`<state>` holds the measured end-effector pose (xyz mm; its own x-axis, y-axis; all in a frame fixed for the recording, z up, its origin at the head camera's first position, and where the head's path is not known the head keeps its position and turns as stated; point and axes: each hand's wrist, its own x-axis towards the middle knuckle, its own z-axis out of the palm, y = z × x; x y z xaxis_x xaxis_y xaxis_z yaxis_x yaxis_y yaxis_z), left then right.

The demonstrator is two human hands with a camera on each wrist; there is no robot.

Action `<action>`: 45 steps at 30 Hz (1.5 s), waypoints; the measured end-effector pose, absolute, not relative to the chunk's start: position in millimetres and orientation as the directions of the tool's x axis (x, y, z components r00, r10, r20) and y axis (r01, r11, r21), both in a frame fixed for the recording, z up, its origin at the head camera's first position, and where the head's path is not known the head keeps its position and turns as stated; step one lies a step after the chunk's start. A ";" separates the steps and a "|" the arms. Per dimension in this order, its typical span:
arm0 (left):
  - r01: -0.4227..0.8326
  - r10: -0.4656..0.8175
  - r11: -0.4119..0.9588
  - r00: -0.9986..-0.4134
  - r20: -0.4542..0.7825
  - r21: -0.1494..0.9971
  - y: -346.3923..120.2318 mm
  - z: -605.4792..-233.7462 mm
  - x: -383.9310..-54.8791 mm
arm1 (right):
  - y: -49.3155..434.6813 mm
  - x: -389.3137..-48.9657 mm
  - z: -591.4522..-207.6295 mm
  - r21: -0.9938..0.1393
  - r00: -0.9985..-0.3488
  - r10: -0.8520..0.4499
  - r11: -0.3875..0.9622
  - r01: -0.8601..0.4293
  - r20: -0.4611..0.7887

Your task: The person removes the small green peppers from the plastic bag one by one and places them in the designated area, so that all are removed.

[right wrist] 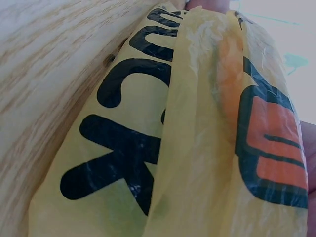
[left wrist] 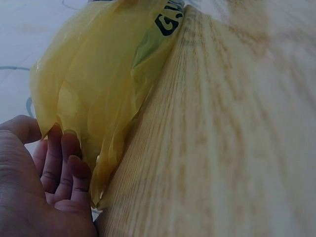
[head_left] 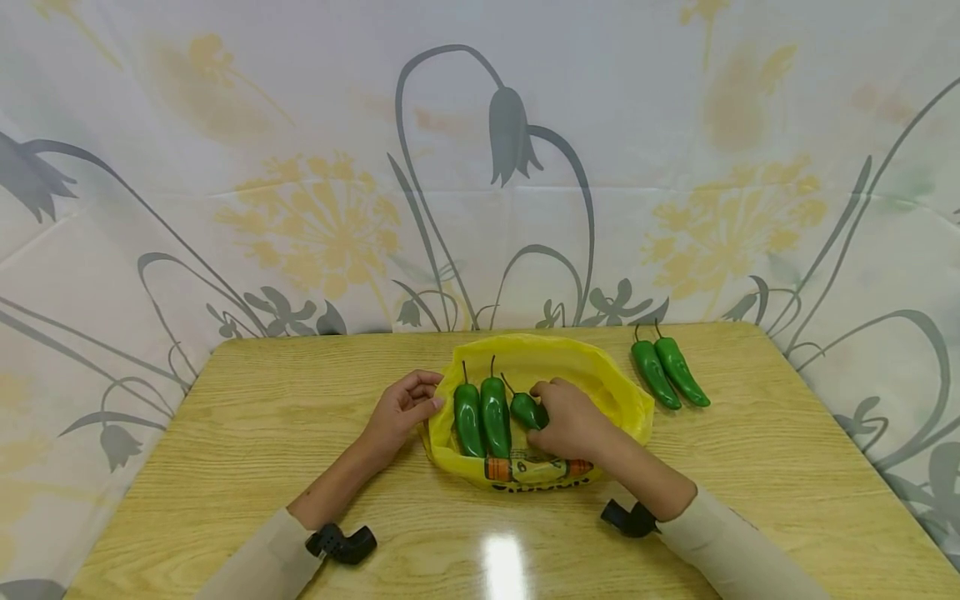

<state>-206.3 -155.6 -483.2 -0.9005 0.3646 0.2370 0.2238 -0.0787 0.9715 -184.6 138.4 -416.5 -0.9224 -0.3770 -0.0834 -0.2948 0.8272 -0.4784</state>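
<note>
A yellow plastic bag (head_left: 540, 348) lies with its mouth spread wide on the table. My left hand (head_left: 396, 417) pinches its left rim between thumb and fingers; the left wrist view shows the fingers (left wrist: 53, 170) against the thin plastic. Inside the bag, two green chili peppers (head_left: 494, 417) lie side by side, stems toward the back. To their right, my right hand (head_left: 576, 423) reaches in and grips a third chili pepper (head_left: 524, 408), its lower part hidden by the fingers. Printed bag side (right wrist: 197, 128) fills most of the right wrist view and hides most of that hand.
Two more green chili peppers (head_left: 678, 371) lie together at the back right, beyond the bag's right end. The wooden table (head_left: 300, 367) ends at a flowered cloth (head_left: 480, 208) hanging behind it. Black wrist-worn devices (head_left: 341, 543) sit at both sleeves.
</note>
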 end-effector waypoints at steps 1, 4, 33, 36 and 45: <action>0.223 0.365 -0.078 -0.901 0.236 0.972 -155.6 -482.9 -206.3 | 138.4 -184.5 -415.6 -0.481 -0.924 -0.372 0.828 -0.289 -0.085; 0.221 0.363 -0.075 -0.902 0.233 0.972 -155.5 -482.6 -206.3 | 139.6 -183.8 -412.5 -0.491 -0.931 -0.354 0.829 -0.268 -0.091; 0.228 0.365 -0.059 -0.901 0.234 0.972 -155.3 -482.5 -204.5 | 164.0 -170.6 -376.7 -0.582 -0.930 -0.347 0.735 -0.348 0.118; 0.224 0.367 -0.055 -0.902 0.228 0.973 -154.7 -482.0 -204.3 | 169.2 -169.0 -375.5 -0.572 -0.931 -0.337 0.740 -0.354 0.139; 0.223 0.360 -0.048 -0.905 0.226 0.974 -155.3 -481.0 -203.8 | 185.9 -160.2 -373.2 -0.572 -0.940 -0.304 0.749 -0.335 0.153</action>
